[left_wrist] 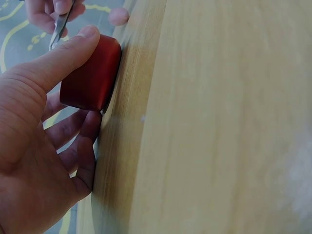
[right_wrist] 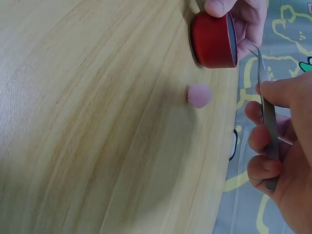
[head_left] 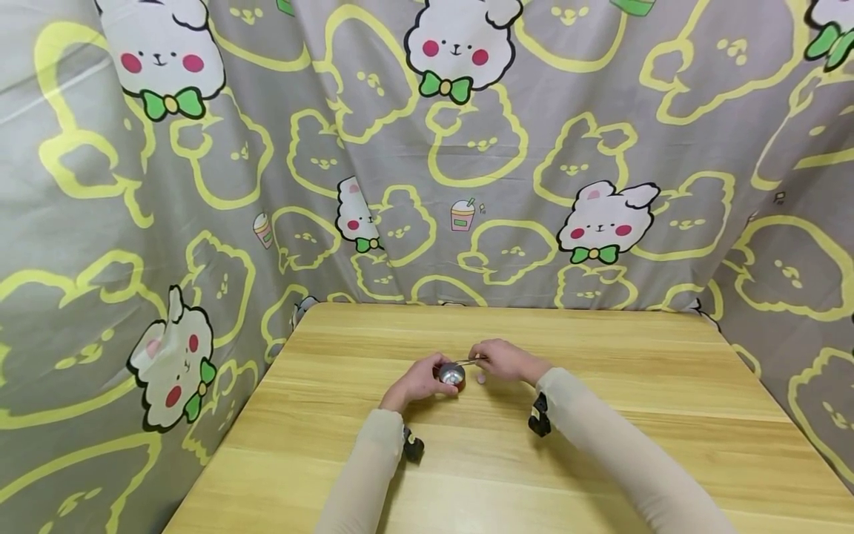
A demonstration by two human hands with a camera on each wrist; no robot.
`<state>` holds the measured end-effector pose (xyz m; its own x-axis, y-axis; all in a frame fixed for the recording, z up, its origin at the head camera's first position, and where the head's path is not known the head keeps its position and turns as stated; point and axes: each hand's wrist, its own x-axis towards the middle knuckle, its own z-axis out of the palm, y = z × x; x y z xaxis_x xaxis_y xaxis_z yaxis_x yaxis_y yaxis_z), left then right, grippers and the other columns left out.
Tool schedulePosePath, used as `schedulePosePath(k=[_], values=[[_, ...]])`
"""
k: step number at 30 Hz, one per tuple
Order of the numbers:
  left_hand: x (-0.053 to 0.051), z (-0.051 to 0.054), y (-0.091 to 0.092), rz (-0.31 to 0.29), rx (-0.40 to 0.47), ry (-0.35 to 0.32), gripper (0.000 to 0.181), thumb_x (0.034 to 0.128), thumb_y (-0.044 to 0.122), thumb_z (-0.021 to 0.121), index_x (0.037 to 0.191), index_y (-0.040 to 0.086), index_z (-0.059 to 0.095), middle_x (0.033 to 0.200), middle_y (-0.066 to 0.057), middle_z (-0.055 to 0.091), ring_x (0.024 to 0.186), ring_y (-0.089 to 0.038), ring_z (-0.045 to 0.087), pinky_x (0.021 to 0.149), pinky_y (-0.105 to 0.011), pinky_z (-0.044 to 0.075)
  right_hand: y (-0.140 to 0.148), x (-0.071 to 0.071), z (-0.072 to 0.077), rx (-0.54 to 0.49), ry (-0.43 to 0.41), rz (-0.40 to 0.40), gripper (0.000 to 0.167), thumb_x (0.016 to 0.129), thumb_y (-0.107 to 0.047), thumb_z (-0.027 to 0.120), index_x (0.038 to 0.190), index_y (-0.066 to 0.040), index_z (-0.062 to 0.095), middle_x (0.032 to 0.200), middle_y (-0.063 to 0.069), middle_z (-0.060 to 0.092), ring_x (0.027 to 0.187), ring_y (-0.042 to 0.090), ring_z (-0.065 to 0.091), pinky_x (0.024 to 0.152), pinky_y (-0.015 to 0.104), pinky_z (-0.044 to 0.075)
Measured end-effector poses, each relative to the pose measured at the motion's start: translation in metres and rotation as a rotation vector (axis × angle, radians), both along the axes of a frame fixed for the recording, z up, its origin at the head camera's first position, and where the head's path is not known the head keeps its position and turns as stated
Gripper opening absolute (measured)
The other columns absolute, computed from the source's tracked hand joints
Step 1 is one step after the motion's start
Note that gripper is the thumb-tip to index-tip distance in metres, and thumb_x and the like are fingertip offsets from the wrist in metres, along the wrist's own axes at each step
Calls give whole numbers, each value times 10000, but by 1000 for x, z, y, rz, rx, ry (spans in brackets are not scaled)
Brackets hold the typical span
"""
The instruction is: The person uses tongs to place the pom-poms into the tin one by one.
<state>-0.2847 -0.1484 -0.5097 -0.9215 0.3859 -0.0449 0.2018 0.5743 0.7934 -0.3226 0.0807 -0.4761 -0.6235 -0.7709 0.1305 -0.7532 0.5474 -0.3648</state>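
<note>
A small round red tin (right_wrist: 213,41) with a shiny silver inside stands on the table. My left hand (head_left: 420,378) grips it, thumb on the near side and fingers curled around behind. In my right hand (head_left: 505,360) I pinch a pair of metal tweezers (right_wrist: 269,117) between thumb and fingers. Their thin bent tips reach over the tin's rim in the head view, and nothing shows between them. A pink pom-pom (right_wrist: 199,95) lies on the wood just right of the tin, below the right hand. The left wrist view shows the tin's red side (left_wrist: 92,75) under my thumb.
The wooden table (head_left: 320,445) spreads around both hands. A grey curtain (head_left: 427,148) with yellow outlines and white cartoon animals hangs behind the table and along its sides. Dark wrist mounts (head_left: 539,415) sit at both sleeve cuffs.
</note>
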Motion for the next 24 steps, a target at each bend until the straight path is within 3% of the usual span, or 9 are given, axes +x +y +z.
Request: schedulePosePath(k=[11, 24], values=[[0, -2, -1, 3, 12, -13, 490, 749, 190, 816, 1159, 90, 567, 1045, -16, 602, 967, -178, 555, 873, -376, 430, 8, 5, 4, -13, 14, -6, 130, 941, -98, 564, 1042, -87, 646, 967, 27, 643, 871, 167, 603, 765, 365, 480], [-1, -3, -1, 2, 5, -1, 494, 747, 209, 819, 1155, 84, 570, 1043, -18, 605, 969, -184, 556, 872, -380, 430, 31, 12, -1, -22, 28, -24, 122, 940, -94, 566, 1030, -100, 648, 937, 5, 611, 851, 154, 591, 743, 364, 481]])
